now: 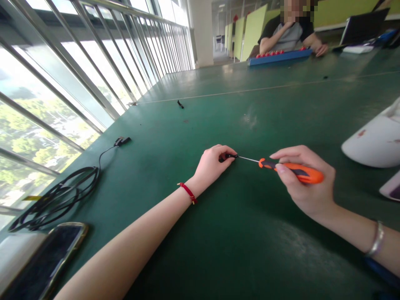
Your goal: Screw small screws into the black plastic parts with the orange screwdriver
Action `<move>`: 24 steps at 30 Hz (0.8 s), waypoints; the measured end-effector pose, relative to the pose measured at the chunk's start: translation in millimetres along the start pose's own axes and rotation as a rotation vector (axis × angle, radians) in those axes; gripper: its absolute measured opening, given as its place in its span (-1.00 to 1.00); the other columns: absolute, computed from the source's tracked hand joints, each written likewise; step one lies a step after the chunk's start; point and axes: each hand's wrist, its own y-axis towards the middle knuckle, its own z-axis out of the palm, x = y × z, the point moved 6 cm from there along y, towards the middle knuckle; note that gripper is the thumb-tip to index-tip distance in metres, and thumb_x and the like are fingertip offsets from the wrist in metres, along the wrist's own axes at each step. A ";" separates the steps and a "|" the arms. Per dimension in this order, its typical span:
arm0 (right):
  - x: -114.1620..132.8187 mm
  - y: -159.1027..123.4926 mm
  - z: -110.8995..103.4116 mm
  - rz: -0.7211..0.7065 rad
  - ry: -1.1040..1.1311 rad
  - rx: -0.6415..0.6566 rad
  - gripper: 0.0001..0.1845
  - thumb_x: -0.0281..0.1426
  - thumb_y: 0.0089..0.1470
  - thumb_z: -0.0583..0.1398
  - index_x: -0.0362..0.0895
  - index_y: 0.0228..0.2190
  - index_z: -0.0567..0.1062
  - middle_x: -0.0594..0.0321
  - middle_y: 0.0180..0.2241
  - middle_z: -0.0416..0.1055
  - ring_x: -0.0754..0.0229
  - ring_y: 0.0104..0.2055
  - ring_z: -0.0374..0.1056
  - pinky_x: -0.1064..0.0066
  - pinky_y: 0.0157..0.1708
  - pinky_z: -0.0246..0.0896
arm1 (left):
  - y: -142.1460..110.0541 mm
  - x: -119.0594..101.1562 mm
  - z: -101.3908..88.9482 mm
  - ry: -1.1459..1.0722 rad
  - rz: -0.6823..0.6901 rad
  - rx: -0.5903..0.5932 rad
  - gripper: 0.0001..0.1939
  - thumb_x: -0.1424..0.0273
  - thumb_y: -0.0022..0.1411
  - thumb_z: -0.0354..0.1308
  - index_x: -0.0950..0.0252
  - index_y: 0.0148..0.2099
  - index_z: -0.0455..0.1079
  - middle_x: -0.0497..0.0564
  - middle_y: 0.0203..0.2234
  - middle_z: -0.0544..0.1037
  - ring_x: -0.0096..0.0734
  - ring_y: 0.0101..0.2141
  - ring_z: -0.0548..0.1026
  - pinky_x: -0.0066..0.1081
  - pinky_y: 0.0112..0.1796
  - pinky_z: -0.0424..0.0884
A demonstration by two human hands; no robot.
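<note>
My left hand (215, 161) rests low over the green table (175, 241), closed in a pinch around a small black part (233, 156); its kind is hard to make out because the fingers cover most of it. In my right hand (308, 183) is a screwdriver (308, 173) with an orange and black handle, gripped between thumb and fingers. Its thin metal shaft points left, and the tip meets or nearly meets the right end of the black part. The screwdriver lies almost level, just above the tabletop.
A coiled black cable (71, 187) and a phone (59, 250) lie at the left, near a metal railing (103, 54). Further back is a small black piece (180, 104). A white object (375, 137) stands at the right. Across the table, a person (289, 35) sits behind a blue tray (278, 57).
</note>
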 end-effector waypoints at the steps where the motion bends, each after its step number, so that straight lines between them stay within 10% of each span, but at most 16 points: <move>1: -1.0 0.0 -1.4 -0.006 0.028 -0.041 -0.83 -0.41 -0.02 0.21 0.00 -0.30 0.42 0.24 -0.36 0.38 0.17 -0.39 0.33 0.25 -0.40 0.24 | 0.0 -0.1 0.0 0.001 0.000 0.000 -0.85 0.47 0.16 0.10 0.29 -0.22 0.47 -0.02 -0.37 0.51 -0.47 -0.38 0.41 -0.45 -0.33 0.36; 24: -1.2 1.9 5.3 0.009 0.041 0.080 -0.74 -0.44 -0.03 0.19 -0.04 -0.22 0.39 0.35 -0.54 0.30 0.27 -0.51 0.27 0.36 -0.46 0.22 | -0.9 -0.1 -0.6 0.015 -0.014 -0.018 -0.85 0.48 0.12 0.12 0.29 -0.25 0.49 -0.05 -0.39 0.54 -0.50 -0.40 0.43 -0.48 -0.33 0.36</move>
